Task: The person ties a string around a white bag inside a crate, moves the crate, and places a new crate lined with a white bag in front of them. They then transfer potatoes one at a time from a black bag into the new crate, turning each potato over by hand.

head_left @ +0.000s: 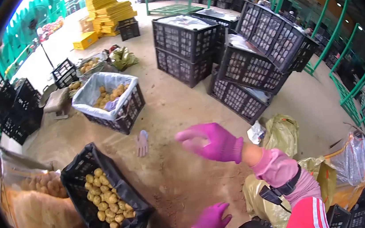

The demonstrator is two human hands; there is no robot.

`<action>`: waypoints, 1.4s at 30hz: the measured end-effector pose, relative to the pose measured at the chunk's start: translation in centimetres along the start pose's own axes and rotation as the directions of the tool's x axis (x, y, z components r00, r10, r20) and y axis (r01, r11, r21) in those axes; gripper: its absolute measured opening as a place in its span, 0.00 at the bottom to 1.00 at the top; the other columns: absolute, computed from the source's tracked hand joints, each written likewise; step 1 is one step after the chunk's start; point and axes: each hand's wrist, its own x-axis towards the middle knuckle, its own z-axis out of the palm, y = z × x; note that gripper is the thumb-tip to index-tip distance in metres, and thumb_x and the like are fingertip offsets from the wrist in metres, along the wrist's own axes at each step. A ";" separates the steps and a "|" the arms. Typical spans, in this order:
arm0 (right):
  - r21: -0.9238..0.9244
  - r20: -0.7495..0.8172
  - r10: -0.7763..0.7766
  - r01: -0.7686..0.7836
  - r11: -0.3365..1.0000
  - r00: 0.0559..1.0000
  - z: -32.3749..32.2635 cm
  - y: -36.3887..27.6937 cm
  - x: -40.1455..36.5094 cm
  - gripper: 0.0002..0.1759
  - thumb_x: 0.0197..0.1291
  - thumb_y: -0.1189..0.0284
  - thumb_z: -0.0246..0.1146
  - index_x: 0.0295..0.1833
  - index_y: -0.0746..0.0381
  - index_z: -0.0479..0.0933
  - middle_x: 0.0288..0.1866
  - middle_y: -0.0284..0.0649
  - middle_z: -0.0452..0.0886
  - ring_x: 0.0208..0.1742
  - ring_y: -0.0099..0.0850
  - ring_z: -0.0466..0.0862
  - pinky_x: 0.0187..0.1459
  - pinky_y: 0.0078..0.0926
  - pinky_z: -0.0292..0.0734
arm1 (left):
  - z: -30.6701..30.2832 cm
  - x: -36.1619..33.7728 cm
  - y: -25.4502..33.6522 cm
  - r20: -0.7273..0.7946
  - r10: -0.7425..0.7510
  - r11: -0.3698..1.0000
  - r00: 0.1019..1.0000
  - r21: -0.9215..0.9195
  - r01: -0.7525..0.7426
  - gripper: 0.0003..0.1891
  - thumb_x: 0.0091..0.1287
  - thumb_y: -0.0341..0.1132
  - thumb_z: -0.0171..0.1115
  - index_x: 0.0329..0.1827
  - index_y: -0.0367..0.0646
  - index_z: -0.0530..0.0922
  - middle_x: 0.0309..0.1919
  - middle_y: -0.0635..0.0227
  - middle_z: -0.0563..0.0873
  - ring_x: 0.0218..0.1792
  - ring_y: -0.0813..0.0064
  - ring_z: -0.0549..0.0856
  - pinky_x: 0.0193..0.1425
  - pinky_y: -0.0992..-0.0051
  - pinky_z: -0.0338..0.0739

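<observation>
My right hand (214, 142), in a magenta knit glove, is raised over the floor with its fingers stretched left, slightly blurred, and nothing in them. Lower down, near my knees, my left hand (211, 219) in a matching glove is empty with its fingers apart. To the left of it stands a black-lined crate (75, 174) partly filled with potatoes (107, 197). A pale glove (142, 143) lies on the dusty floor between that crate and a white-lined crate (125, 115), which also holds potatoes (111, 96) and a purple cloth-like item.
Stacked black crates (188, 42) stand ahead, with a leaning stack (252, 62) beside them. A mesh sack of potatoes (41, 213) sits at left. Olive sacks (282, 132) lie at right. Yellow crates (110, 15) are piled at the back.
</observation>
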 end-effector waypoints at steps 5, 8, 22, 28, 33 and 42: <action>-0.076 0.092 0.081 -0.074 0.994 0.992 -6.6 -1.2 -1.2 0.17 0.65 0.64 0.63 0.57 0.57 0.81 0.52 0.45 0.85 0.51 0.44 0.84 0.52 0.38 0.79 | 3.6 1.9 -3.7 0.086 -0.159 0.964 0.984 -0.200 0.174 0.30 0.67 0.52 0.63 0.65 0.38 0.75 0.59 0.50 0.82 0.58 0.50 0.82 0.63 0.58 0.76; -0.116 0.100 0.383 -0.371 0.921 0.918 -11.8 -2.6 -6.7 0.19 0.66 0.59 0.62 0.58 0.57 0.80 0.55 0.45 0.84 0.54 0.45 0.83 0.54 0.39 0.78 | 4.1 -1.3 -5.2 0.277 -0.361 0.799 0.891 -0.400 0.448 0.29 0.67 0.47 0.64 0.66 0.36 0.75 0.57 0.51 0.84 0.57 0.58 0.85 0.61 0.65 0.79; 0.391 0.299 0.842 -0.863 0.320 0.448 -20.8 -20.7 -13.8 0.18 0.67 0.66 0.65 0.60 0.61 0.79 0.50 0.43 0.86 0.52 0.28 0.85 0.54 0.25 0.79 | -31.0 -3.9 9.9 0.286 -0.666 0.744 0.689 0.186 0.641 0.22 0.62 0.52 0.63 0.52 0.46 0.85 0.47 0.52 0.88 0.52 0.51 0.86 0.56 0.61 0.80; -0.065 0.191 0.901 -0.910 0.409 0.390 -32.8 -12.7 -14.1 0.25 0.63 0.51 0.61 0.59 0.55 0.79 0.55 0.46 0.84 0.55 0.47 0.82 0.57 0.41 0.78 | -34.7 0.4 8.6 0.148 -0.860 0.504 0.488 0.089 0.859 0.23 0.63 0.49 0.62 0.52 0.38 0.84 0.45 0.51 0.89 0.51 0.55 0.87 0.57 0.64 0.80; 0.061 0.083 0.908 -0.911 0.407 0.411 -42.1 -3.4 -8.8 0.25 0.62 0.53 0.63 0.60 0.55 0.79 0.56 0.47 0.84 0.54 0.45 0.84 0.56 0.39 0.78 | -36.8 9.7 14.0 0.145 -0.749 0.639 0.646 -0.101 0.763 0.23 0.64 0.47 0.63 0.54 0.37 0.83 0.44 0.54 0.89 0.49 0.62 0.88 0.55 0.67 0.80; 0.612 -0.423 0.895 -0.685 0.395 0.138 -51.4 9.5 -4.3 0.36 0.63 0.69 0.68 0.74 0.64 0.62 0.60 0.51 0.79 0.55 0.33 0.83 0.55 0.30 0.80 | -46.8 43.7 16.7 -0.038 -0.398 0.912 0.916 0.087 0.400 0.26 0.65 0.47 0.62 0.58 0.34 0.80 0.51 0.47 0.86 0.54 0.53 0.86 0.60 0.64 0.79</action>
